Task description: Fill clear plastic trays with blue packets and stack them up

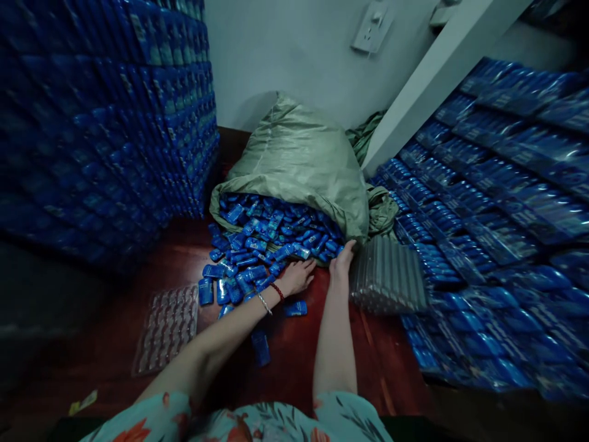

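A large pale green woven sack [304, 147] lies on its side, its mouth facing me. Small blue packets [271, 224] fill the mouth and spill onto the reddish-brown surface. My left hand [298, 276], wearing a red and a silver bracelet at the wrist, rests beside the spilled packets near the sack's lower lip. Its fingers are stretched out and hold nothing visible. At the right corner of the mouth, my right hand [341, 261] is closed on the sack's edge; some of its fingers are hidden. Below my left wrist lies a loose blue packet [261, 348].
A clear moulded plastic tray [168, 328] lies on the left, and a stack of similar trays [389, 276] stands right of my right hand. Tall piles of blue packs [170, 92] rise at left, with more stacked packs [497, 202] at right. A wall socket [372, 27] is behind.
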`<state>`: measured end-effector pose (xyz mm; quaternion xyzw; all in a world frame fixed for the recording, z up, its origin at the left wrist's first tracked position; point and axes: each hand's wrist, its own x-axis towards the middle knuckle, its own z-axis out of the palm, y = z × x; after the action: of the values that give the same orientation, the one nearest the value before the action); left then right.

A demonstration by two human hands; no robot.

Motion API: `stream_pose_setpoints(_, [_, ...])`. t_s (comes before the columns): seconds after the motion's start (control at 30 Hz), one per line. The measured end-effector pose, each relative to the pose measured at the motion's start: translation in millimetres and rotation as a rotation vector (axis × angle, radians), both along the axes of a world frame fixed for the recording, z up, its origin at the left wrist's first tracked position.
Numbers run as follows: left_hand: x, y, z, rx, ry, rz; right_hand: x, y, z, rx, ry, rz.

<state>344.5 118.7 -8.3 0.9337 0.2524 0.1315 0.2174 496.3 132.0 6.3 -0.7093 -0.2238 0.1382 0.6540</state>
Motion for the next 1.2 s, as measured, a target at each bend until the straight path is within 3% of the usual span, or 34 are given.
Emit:
stream_pose_setpoints(0.1, [-24.3, -15.5, 8.1, 0.008, -0.042, -0.021, -11.9, -12.9, -5.9, -0.102, -0.002, -0.087])
stream_pose_setpoints(0.17, [-56.3, -24.5, 14.8, 0.032, -0.152, 0.026, -30.1, -32.9, -11.3, -0.137, -0.042, -0.076])
stream_pose_setpoints(0.33, [-176.3, -21.0, 22.7, 0.082, -0.302, 0.418, -76.6, -91.5, -30.7, -0.204, -0.212, 0.125])
stream_pose_setpoints(0.47, [-278.7, -19.6, 11.7, 0.107, -0.138, 0.772, -104.9, -128.4, -41.3, -0.306, -0.394, 0.413])
stream_pose_setpoints(0.53, [-318.2, -33.8, 1.6, 0.119, -0.017, 0.912, -119.9, -146.4, -42.4, -0.332, -0.44, 0.494])
stream_pose_setpoints(0.6, [-343.9, -56.6, -9.3, 0.088, 0.071, 0.951, -137.4, -164.2, -42.1, -0.358, -0.502, 0.53])
stream_pose_setpoints(0.67, [-353.1, -81.0, -19.6, 0.037, 0.148, 0.904, -157.8, -178.5, -41.6, -0.397, -0.598, 0.574])
stream_pose_setpoints(0.73, [-346.3, -100.1, -27.9, 0.019, 0.198, 0.875, -180.2, -184.6, -41.5, -0.45, -0.718, 0.657])
stream_pose_setpoints(0.83, [-314.8, -113.6, -35.5, 0.037, 0.204, 1.0, -209.7, -173.8, -42.7, -0.515, -0.902, 0.769])
stream_pose_setpoints(0.9, [-288.9, -116.5, -37.9, 0.021, 0.186, 1.108, -219.8, -155.4, -44.2, -0.528, -0.986, 0.758])
stream_pose_setpoints(1.0, [-258.8, -124.5, -38.1, -0.055, 0.167, 1.167, -215.1, -120.4, -46.7, -0.485, -1.036, 0.7])
stream_pose_setpoints(1.07, [-250.7, -135.3, -33.7, -0.115, 0.163, 1.146, -202.5, -98.6, -47.5, -0.444, -1.058, 0.694])
stream_pose_setpoints(1.2, [-266.2, -154.3, -10.5, -0.132, 0.2, 1.055, -178.5, -74.5, -44.6, -0.361, -1.041, 0.693])
